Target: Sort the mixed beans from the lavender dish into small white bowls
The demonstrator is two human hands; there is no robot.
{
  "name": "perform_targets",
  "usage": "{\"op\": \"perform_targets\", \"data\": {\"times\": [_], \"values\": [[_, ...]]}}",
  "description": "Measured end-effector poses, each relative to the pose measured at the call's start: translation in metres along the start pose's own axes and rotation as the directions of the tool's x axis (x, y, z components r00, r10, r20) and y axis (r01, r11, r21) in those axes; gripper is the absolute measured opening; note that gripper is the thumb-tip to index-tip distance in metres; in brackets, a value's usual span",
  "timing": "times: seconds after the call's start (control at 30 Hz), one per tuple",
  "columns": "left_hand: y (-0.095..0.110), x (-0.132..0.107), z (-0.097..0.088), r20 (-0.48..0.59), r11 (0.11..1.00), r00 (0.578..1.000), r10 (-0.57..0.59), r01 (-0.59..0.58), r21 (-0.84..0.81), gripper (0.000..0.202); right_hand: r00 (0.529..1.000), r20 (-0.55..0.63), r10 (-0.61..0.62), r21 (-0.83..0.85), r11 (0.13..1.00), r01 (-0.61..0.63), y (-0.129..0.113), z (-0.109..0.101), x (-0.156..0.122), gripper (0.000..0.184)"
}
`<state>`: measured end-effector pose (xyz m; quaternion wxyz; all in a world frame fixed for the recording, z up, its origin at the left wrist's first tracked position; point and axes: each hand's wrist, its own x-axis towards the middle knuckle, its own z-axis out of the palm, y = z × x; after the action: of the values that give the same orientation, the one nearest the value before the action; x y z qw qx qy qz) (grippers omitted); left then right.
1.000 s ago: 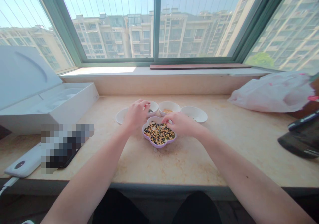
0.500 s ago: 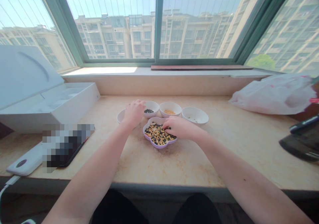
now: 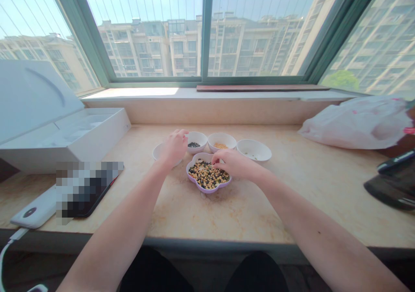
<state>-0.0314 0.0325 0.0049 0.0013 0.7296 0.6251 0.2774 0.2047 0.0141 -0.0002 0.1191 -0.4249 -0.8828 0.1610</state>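
A lilac flower-shaped bowl (image 3: pixel 208 187) of mixed dark and yellow beans stands on the stone ledge in front of me. Behind it runs a row of small white bowls: one (image 3: pixel 157 152) partly under my left hand, one with dark beans (image 3: pixel 196 139), one with yellow grains (image 3: pixel 221 141), and one (image 3: pixel 253 150) with a few pale bits. My left hand (image 3: pixel 173 148) hovers over the leftmost white bowl, fingers curled together near the dark-bean bowl. My right hand (image 3: pixel 234 163) rests over the far right rim of the lilac bowl, fingertips pinched among the beans.
An open white box (image 3: pixel 68 136) sits at the left, with a white power bank (image 3: pixel 34 212) and a dark phone (image 3: pixel 87 199) near the front edge. A white plastic bag (image 3: pixel 353 123) lies at the right, dark objects (image 3: pixel 391 184) beyond it. The window sill rises behind the bowls.
My left hand drew back a little from the dark-bean bowl toward the leftmost bowl. My right hand dipped into the mixed beans, then lifted to the bowl's far rim.
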Motion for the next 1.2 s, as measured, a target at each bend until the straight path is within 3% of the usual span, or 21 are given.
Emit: {"op": "perform_targets", "data": {"times": [0.13,0.23,0.33,0.5,0.63,0.77,1.0,1.2], "values": [[0.004,-0.002,0.003,-0.014,0.991,0.998,0.061,-0.063,-0.121,0.033,0.994,-0.090,0.055,0.216,0.976,-0.035,0.002,-0.003,0.000,0.016],[0.005,-0.004,0.006,-0.018,0.978,0.993,0.120,-0.122,-0.170,0.033,0.992,-0.104,0.069,0.443,0.896,-0.016,0.003,-0.004,0.002,0.026],[0.008,-0.005,0.008,-0.011,0.963,0.983,0.181,-0.180,-0.199,0.032,0.992,-0.101,0.076,0.662,0.750,0.010,0.003,-0.005,0.002,0.034],[0.017,-0.010,0.006,-0.016,0.920,0.962,0.274,-0.267,-0.289,0.027,0.983,-0.028,0.181,0.874,0.481,-0.063,0.000,-0.009,0.000,0.033],[0.025,-0.014,0.003,-0.069,0.885,0.948,0.309,-0.314,-0.345,0.025,0.979,0.010,0.203,0.970,0.234,-0.059,-0.006,-0.014,-0.002,0.030],[0.031,-0.019,0.000,-0.121,0.853,0.929,0.350,-0.369,-0.368,0.022,0.977,0.045,0.206,0.993,0.096,-0.067,-0.011,-0.019,-0.004,0.027],[0.044,-0.030,0.000,-0.275,0.773,0.869,0.413,-0.493,-0.399,0.020,0.989,0.038,0.142,0.999,-0.025,-0.035,-0.010,-0.022,-0.006,0.026],[0.049,-0.033,0.004,-0.329,0.731,0.839,0.434,-0.541,-0.415,0.020,0.991,0.023,0.129,0.999,0.019,-0.026,-0.012,-0.018,-0.006,0.023]]}}
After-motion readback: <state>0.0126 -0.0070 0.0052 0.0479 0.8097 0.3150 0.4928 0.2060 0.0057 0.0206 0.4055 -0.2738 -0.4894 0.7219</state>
